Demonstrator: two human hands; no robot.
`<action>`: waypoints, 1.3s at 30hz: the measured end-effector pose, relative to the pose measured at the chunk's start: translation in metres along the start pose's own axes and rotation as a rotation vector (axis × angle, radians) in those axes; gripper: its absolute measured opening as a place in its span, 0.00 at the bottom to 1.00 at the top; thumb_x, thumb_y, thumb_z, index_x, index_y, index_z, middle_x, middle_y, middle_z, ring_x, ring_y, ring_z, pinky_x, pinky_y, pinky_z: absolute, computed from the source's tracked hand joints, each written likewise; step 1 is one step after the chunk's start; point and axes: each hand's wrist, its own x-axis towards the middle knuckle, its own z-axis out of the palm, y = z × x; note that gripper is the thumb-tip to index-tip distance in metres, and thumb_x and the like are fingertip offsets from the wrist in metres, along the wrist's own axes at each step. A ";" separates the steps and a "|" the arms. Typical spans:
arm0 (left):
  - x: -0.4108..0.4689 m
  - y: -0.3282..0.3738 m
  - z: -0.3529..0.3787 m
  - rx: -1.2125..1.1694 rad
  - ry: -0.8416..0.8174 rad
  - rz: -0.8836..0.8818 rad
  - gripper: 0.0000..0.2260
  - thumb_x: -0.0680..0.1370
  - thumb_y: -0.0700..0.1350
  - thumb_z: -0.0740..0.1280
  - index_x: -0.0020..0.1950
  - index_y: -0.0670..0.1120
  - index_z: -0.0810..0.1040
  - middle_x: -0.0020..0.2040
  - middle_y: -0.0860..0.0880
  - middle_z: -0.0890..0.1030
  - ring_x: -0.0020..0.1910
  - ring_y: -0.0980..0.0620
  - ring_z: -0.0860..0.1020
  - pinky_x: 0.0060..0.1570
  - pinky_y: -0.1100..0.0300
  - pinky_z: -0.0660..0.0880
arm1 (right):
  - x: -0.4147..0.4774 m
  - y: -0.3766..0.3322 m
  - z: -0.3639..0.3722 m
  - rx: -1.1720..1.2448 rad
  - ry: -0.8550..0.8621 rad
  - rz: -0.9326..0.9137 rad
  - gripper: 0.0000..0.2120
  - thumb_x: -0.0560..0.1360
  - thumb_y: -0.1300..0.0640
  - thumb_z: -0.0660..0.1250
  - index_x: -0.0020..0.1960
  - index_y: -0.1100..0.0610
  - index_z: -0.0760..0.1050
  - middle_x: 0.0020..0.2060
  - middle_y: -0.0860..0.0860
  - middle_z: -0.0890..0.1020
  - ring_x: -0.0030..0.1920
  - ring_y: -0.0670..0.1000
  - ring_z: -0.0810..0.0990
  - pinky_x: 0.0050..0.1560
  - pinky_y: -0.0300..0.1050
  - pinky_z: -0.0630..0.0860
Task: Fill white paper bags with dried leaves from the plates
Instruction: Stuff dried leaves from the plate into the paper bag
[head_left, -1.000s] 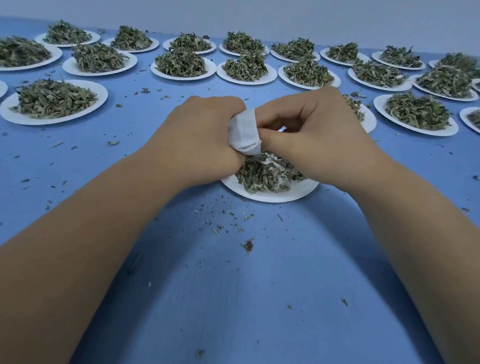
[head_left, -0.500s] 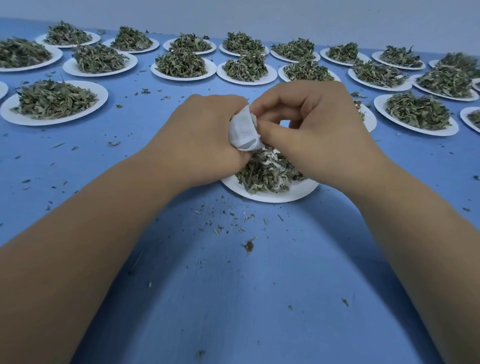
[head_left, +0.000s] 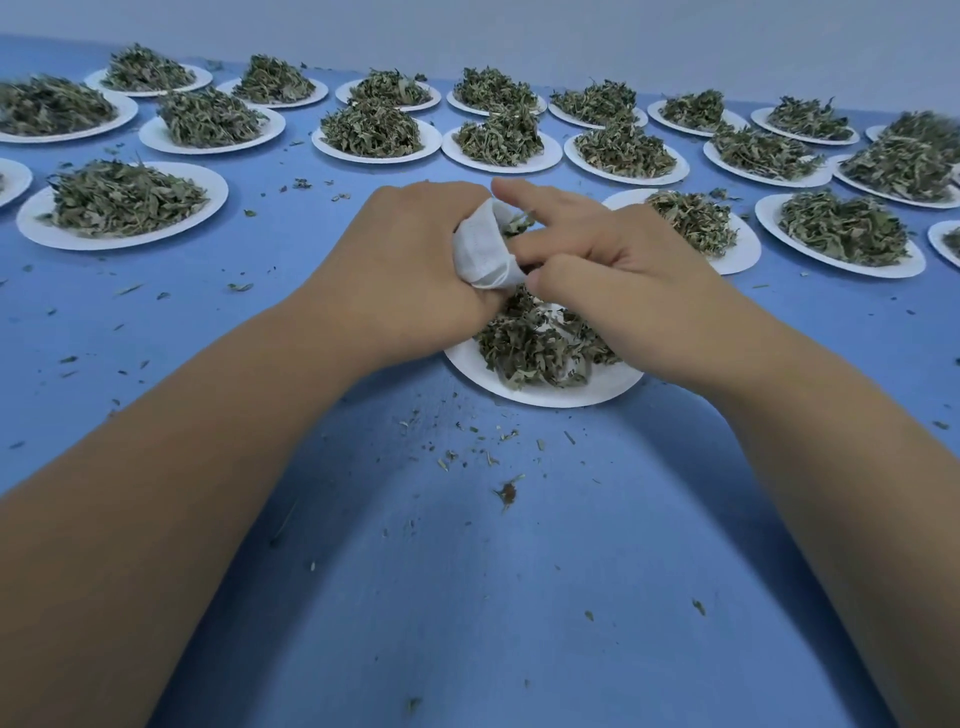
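On the blue table, above the nearest plate of dried leaves, the left hand has its grip curled round the white paper bag. The bag's long axis is tilted, with the mouth pointing up and rightward. The right hand, its grip spread and fingers straight, touches that mouth.

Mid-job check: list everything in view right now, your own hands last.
table: one, blue, fills the view
full plates: about twenty, white with green leaf heaps, in rows across the far half
near plate: one, white, thinner heap, under the hands
white paper bag: one, above the near plate, leaves at its mouth
loose leaf bits: many, green-brown, scattered on the table
wall: one, pale grey, behind
left hand: grips the bag
right hand: fingers at the bag's mouth, grip unclear
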 end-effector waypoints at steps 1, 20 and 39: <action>0.000 0.003 0.000 0.000 -0.019 0.021 0.07 0.70 0.53 0.70 0.44 0.61 0.74 0.35 0.65 0.74 0.39 0.65 0.74 0.40 0.77 0.66 | 0.000 0.001 0.002 -0.030 -0.027 -0.012 0.12 0.73 0.52 0.64 0.46 0.51 0.86 0.68 0.46 0.78 0.70 0.34 0.69 0.70 0.39 0.66; -0.002 0.016 -0.012 -0.059 -0.041 0.082 0.18 0.68 0.52 0.62 0.41 0.79 0.66 0.37 0.78 0.72 0.36 0.75 0.71 0.35 0.77 0.64 | 0.000 -0.002 0.012 -0.074 0.027 -0.056 0.10 0.73 0.56 0.62 0.46 0.52 0.82 0.47 0.46 0.82 0.48 0.43 0.77 0.56 0.42 0.74; 0.002 -0.005 -0.005 0.101 0.018 -0.059 0.14 0.71 0.56 0.68 0.34 0.55 0.65 0.31 0.54 0.70 0.32 0.64 0.71 0.28 0.67 0.62 | 0.001 0.009 -0.003 0.073 0.281 -0.083 0.01 0.75 0.61 0.75 0.47 0.57 0.85 0.35 0.48 0.87 0.37 0.44 0.86 0.36 0.37 0.79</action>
